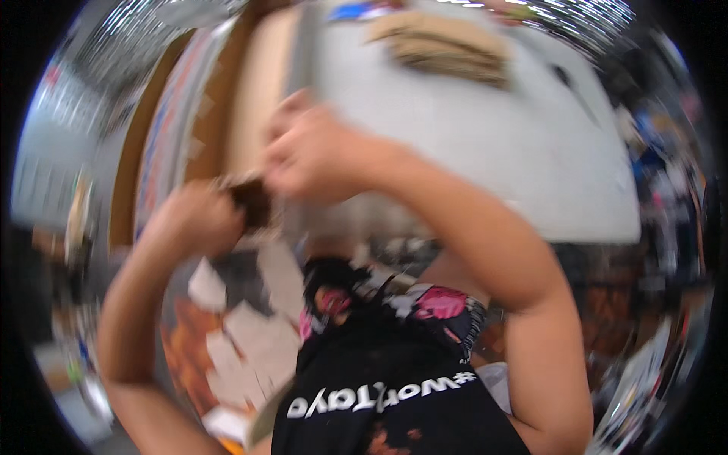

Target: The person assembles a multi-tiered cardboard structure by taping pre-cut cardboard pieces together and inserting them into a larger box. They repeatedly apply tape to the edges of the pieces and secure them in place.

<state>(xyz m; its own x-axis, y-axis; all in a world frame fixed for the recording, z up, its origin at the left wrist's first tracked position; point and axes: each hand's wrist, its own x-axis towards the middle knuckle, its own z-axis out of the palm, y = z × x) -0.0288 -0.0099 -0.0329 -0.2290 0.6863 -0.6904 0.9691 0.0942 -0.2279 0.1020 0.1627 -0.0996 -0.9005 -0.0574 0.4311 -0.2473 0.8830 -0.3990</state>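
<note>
My left hand [196,218] is closed around a dark brown piece [254,201] that looks like cardboard, at the near left end of the table. Just right of it and slightly farther away, my right hand [309,155] has its fingers curled in. Motion smears both hands, and whatever the right fingers may grip cannot be made out. Beneath them the end of a long, pale tan board [262,76] runs away from me beside the white tabletop [455,152].
Folded brown cardboard [447,49] lies stacked at the table's far side. Long brown and striped panels [163,121] stand along the left. Torn pale scraps [250,349] litter the floor by my legs. A dark, thin object [565,76] rests at the far right.
</note>
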